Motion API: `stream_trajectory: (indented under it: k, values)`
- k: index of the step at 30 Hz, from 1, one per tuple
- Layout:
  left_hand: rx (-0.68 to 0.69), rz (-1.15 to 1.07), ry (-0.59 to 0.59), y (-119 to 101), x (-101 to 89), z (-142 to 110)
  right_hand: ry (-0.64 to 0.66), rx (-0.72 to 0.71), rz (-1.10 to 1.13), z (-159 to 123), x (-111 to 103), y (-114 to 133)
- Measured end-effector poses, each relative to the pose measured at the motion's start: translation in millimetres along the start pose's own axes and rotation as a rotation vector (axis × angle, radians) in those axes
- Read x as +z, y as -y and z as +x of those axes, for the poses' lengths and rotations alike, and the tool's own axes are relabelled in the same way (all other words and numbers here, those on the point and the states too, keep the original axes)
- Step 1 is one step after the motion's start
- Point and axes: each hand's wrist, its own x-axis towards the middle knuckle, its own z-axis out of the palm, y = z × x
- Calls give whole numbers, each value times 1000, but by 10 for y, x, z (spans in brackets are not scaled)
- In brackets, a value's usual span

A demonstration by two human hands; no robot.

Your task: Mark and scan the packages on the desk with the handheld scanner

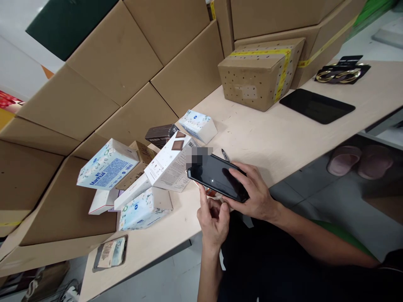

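Observation:
My right hand grips a black smartphone by its lower end, screen up, above the front edge of the pale wooden table. My left hand sits just under the phone, fingers curled, its index finger touching the phone's underside near something red that I cannot make out. The phone's far end points at a white box with brown squares. Around it lie several small cartons, among them a blue and white tissue box.
Large flattened cardboard boxes stand along the back. A taped brown carton, a black pad and gold rings on a black card lie to the right. A phone in a printed case lies at the table's near left. Pink slippers are on the floor.

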Motion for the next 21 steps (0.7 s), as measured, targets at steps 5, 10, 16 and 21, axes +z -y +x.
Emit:
stream_trajectory:
  k: [5, 10, 16, 21]
  values:
    - [1, 22, 12, 0, 5, -6, 1, -15, -12, 8, -1, -1]
    - [30, 59, 6, -22, 8, 16, 0, -29, -24, 1, 8, -2]
    - [-5, 55, 7, -8, 13, -4, 10, -12, -25, 8, 6, 2]
    - [-37, 34, 6, 14, 17, -21, 8, -8, -23, 7, 3, 5]
